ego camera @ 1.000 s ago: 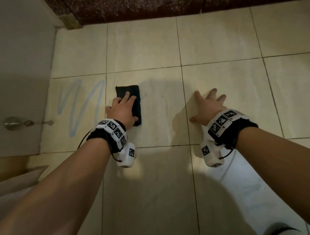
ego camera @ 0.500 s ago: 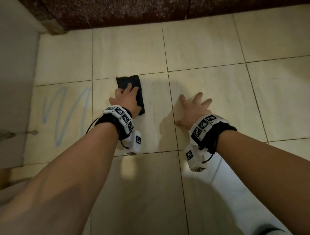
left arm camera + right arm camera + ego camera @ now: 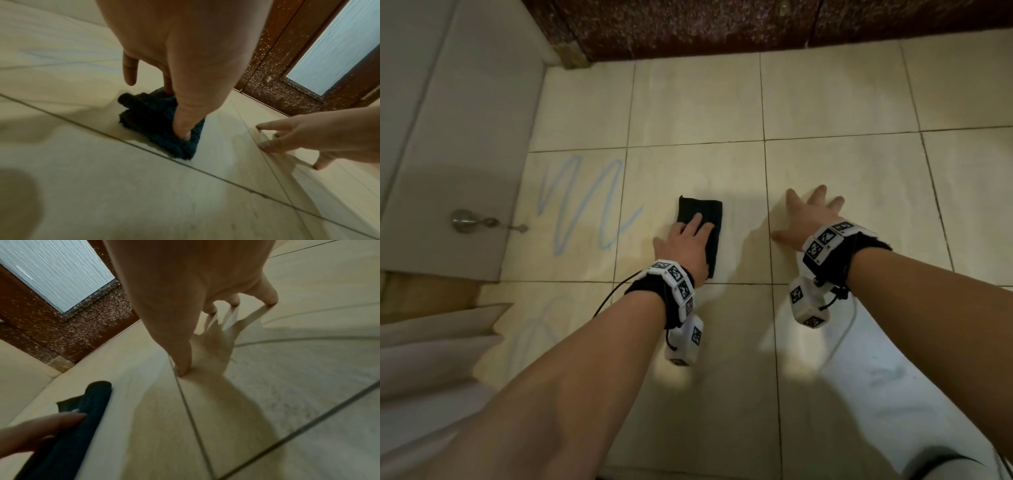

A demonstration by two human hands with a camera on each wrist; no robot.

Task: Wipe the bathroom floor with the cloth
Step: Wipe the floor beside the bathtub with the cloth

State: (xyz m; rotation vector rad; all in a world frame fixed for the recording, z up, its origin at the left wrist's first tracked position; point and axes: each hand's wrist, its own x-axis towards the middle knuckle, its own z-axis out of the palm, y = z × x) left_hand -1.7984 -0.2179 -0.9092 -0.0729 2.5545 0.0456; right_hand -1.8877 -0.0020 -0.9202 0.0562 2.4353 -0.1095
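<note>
A dark folded cloth (image 3: 705, 214) lies on the beige tiled floor (image 3: 842, 171). My left hand (image 3: 686, 241) presses it flat, straight fingers on top; the left wrist view has my thumb pushed into the cloth (image 3: 152, 120). A blue scribble (image 3: 582, 205) marks the tile to the left of the cloth, and a fainter one (image 3: 534, 335) lies nearer me. My right hand (image 3: 810, 217) rests spread on the bare tile to the right, beside a grout line, holding nothing. The right wrist view shows the cloth (image 3: 82, 415) at its lower left.
A pale door (image 3: 458, 137) with a metal handle (image 3: 465, 221) stands at the left. A dark brown speckled door frame (image 3: 722, 27) runs along the far edge. White fabric (image 3: 431, 359) lies at the lower left.
My left hand has slid the cloth toward me and a little to the right, away from the blue scribble. The right hand has stayed planted on the tile.
</note>
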